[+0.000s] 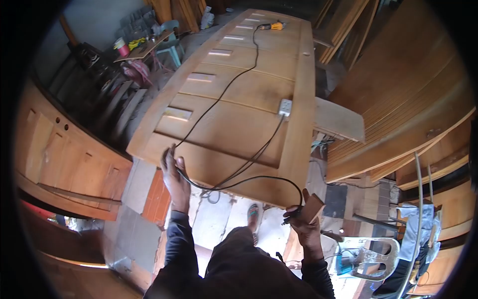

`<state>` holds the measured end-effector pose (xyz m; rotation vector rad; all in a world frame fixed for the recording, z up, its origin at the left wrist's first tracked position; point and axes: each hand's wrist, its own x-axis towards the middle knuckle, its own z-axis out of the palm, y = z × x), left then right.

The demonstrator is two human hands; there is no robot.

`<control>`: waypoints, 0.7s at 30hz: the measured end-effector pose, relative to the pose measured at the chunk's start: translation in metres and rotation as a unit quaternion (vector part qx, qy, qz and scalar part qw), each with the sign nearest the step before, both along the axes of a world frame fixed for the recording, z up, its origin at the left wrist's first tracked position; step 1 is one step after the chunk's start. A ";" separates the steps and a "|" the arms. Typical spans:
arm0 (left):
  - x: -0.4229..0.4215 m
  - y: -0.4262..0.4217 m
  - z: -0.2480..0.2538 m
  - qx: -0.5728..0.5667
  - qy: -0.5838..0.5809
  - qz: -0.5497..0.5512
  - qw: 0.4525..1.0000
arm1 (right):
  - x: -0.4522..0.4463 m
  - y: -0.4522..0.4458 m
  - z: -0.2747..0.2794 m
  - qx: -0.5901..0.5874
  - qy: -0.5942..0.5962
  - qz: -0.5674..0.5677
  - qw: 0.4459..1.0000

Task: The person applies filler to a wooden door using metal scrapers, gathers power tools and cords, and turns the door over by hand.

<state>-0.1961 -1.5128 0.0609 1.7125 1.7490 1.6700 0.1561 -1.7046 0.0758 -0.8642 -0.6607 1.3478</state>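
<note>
A wooden panel door [229, 114] lies flat in front of me. The black power cord [226, 92] runs across it from a yellow power tool [275, 26] at the far end to my left hand [175, 174]. There the cord passes between the thumb and the raised fingers, then loops across to my right hand [304, 226]. That hand is closed around the plug end [291, 215] of the cord and a small flat brown block [312, 208]. On the door's right side rests a white outlet box [285, 107], with its own cord trailing towards me.
Several short light strips [201, 77] lie along the door's left side. Large wooden panels [398, 99] lean at the right. A plastic chair [378, 259] stands at lower right, and another door [74, 154] is at left. My foot [253, 215] is below the door's near edge.
</note>
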 end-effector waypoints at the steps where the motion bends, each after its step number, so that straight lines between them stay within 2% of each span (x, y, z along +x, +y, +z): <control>1: -0.004 -0.018 -0.002 -0.019 -0.002 -0.009 1.000 | -0.012 -0.006 -0.012 -0.018 -0.022 0.010 1.000; 2: -0.008 -0.036 -0.004 -0.038 -0.004 -0.018 0.999 | -0.024 -0.013 -0.030 -0.039 -0.043 0.020 0.998; 3: -0.009 -0.054 0.000 -0.045 0.103 0.003 0.994 | -0.036 -0.021 -0.039 -0.059 -0.070 0.032 0.995; 5: -0.010 -0.076 -0.003 -0.045 0.131 0.002 0.990 | -0.065 -0.032 -0.039 -0.074 -0.046 0.024 0.996; 7: -0.010 -0.094 -0.001 -0.063 -0.046 -0.099 0.992 | -0.088 -0.045 -0.037 -0.104 -0.005 0.027 0.994; 9: -0.009 -0.113 0.009 -0.153 -0.209 -0.160 0.953 | -0.108 -0.054 -0.047 -0.111 -0.013 0.032 0.993; 11: -0.015 -0.115 -0.008 -0.156 -0.286 -0.210 0.922 | -0.124 -0.059 -0.058 -0.102 -0.019 0.031 0.994; 14: -0.027 -0.116 -0.005 -0.145 -0.263 -0.248 0.921 | -0.151 -0.053 -0.050 -0.110 -0.063 0.018 0.992; 17: -0.053 -0.116 0.001 -0.205 -0.344 -0.336 0.852 | -0.187 -0.032 -0.029 -0.075 -0.144 -0.008 0.987; 18: -0.062 -0.114 -0.001 -0.210 -0.368 -0.355 0.834 | -0.198 -0.021 -0.025 -0.083 -0.101 -0.020 0.991; 21: -0.095 -0.103 -0.015 -0.224 -0.425 -0.409 0.776 | -0.244 0.018 -0.017 -0.085 -0.118 -0.049 0.988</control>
